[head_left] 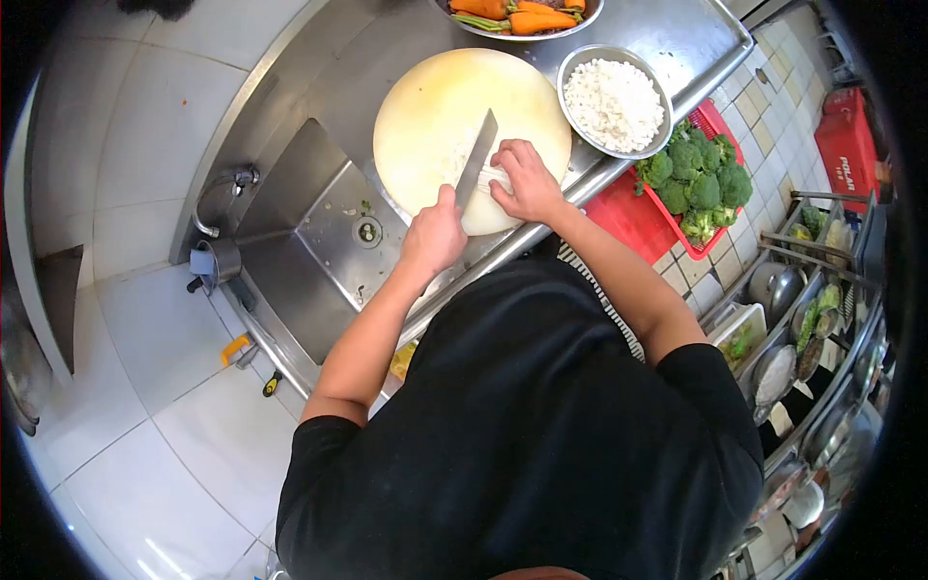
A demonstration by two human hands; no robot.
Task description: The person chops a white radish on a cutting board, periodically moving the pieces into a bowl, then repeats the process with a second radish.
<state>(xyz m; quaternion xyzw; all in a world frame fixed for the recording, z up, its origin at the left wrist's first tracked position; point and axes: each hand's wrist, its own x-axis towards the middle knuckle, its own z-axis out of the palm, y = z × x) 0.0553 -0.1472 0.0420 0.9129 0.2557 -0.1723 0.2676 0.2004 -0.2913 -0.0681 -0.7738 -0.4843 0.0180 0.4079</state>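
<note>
My left hand (435, 237) is wrapped round the handle of a knife (478, 162), whose broad blade points away from me over a round cream chopping board (425, 101). My right hand (527, 188) lies on the board just right of the blade. Its curled fingers press on a small bundle of long white strips (495, 180), of a kind I cannot make out. Some small white cut bits lie left of the blade. Beyond my right hand stands a metal bowl (663, 97) full of white diced pieces (614, 104).
Carrots (532, 19) fill a bowl at the back. A steel sink (319, 227) with scraps and a drain is at left, by a tap (208, 217). A red basket (720, 121) of broccoli (696, 174) stands at right, near racks holding several bowls (773, 377).
</note>
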